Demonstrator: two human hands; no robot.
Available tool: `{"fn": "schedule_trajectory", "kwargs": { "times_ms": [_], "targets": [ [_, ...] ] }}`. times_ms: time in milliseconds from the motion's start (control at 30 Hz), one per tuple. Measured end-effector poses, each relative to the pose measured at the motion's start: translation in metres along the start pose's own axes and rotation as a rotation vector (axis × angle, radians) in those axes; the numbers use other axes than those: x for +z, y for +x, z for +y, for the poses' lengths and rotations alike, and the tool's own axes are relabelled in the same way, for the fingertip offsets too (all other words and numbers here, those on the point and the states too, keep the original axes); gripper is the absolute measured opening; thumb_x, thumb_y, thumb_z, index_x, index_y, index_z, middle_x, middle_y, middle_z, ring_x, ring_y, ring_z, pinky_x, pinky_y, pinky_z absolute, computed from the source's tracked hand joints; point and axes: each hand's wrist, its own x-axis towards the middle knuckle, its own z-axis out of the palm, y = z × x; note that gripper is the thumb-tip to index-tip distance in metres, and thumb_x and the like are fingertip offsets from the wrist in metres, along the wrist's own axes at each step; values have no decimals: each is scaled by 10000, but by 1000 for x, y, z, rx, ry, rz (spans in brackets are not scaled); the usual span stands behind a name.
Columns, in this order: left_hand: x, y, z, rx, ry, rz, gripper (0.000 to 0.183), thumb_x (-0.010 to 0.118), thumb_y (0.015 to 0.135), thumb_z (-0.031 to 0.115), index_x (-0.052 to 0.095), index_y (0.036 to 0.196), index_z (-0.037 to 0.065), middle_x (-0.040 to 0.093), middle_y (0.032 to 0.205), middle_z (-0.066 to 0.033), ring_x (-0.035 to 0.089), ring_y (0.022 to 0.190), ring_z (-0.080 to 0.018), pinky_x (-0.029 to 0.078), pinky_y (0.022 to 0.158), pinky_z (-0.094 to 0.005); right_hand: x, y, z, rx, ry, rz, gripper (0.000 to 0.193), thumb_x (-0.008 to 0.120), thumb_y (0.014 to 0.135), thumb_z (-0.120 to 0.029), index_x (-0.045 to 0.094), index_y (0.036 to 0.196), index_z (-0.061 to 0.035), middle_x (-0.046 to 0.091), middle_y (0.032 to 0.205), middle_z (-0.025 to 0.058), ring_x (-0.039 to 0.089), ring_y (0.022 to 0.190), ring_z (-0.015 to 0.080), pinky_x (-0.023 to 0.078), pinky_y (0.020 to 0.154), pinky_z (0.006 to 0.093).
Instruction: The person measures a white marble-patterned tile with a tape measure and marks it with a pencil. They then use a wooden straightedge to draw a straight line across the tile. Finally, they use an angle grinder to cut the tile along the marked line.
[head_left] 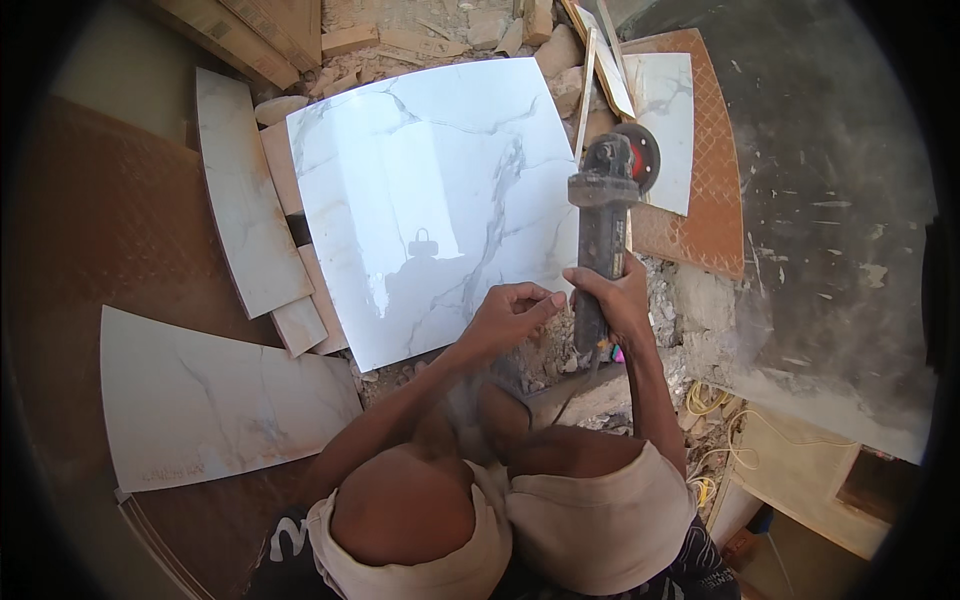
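Note:
My right hand (622, 300) is closed around the dark body of an angle grinder (603, 240). The tool points away from me, and its round disc (640, 158) stands out to the right of the head. A cord runs from its near end toward my legs. Just left of the grinder, my left hand (512, 320) is curled with thumb and fingers drawn together. Whether it pinches anything small cannot be made out. Beyond that hand lies a large glossy white tile (430, 200) with grey marbling, its near right part beside both hands.
Marbled tile pieces (240, 190) and a wide offcut (220, 400) lie at the left. A brown-backed tile (690, 240) and thin strips lean at the far right. Rubble (480, 30) lies behind. Yellow cable (710, 400) coils near a pale wooden cabinet (800, 460) at right.

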Motion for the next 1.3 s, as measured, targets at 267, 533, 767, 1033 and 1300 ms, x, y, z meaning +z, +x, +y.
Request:
{"fn": "schedule_trajectory", "kwargs": {
  "times_ms": [267, 533, 767, 1033, 1300],
  "targets": [
    [16, 7, 3, -24, -461, 348, 511, 768, 908, 293, 556, 1205, -65, 630, 1006, -63, 631, 914, -128, 568, 788, -280, 72, 101, -28, -172, 150, -185, 350, 811, 712, -117, 603, 957, 22, 638, 723, 77, 617, 538, 149, 511, 488, 289],
    [-1, 37, 37, 100, -696, 700, 382, 715, 943, 310, 550, 1086, -4, 583, 1008, -84, 590, 955, -162, 541, 870, -295, 135, 147, -35, -255, 94, -182, 287, 759, 688, -130, 616, 890, 14, 649, 728, 90, 628, 594, 167, 520, 561, 315],
    [-24, 52, 30, 126, -853, 759, 318, 773, 896, 255, 609, 1004, 5, 602, 929, -67, 596, 864, -160, 553, 854, -284, 160, 152, -34, -281, -117, -185, 479, 744, 651, -211, 599, 996, 88, 694, 854, 196, 692, 760, 260, 550, 709, 362],
    [-40, 53, 26, 110, -990, 718, 351, 699, 943, 194, 549, 1131, -61, 550, 1035, -76, 551, 947, -140, 575, 811, -216, 175, 155, -29, -216, -155, -249, 591, 740, 645, -273, 572, 1059, 114, 690, 948, 285, 701, 899, 418, 554, 822, 453],
    [-74, 40, 13, -16, -586, 711, 482, 719, 941, 238, 513, 1269, -48, 540, 1149, -116, 571, 1004, -186, 560, 850, -265, 184, 168, -22, -169, -257, -253, 600, 740, 650, -276, 564, 1082, 101, 685, 976, 285, 694, 953, 425, 553, 863, 465]
  ]
}}
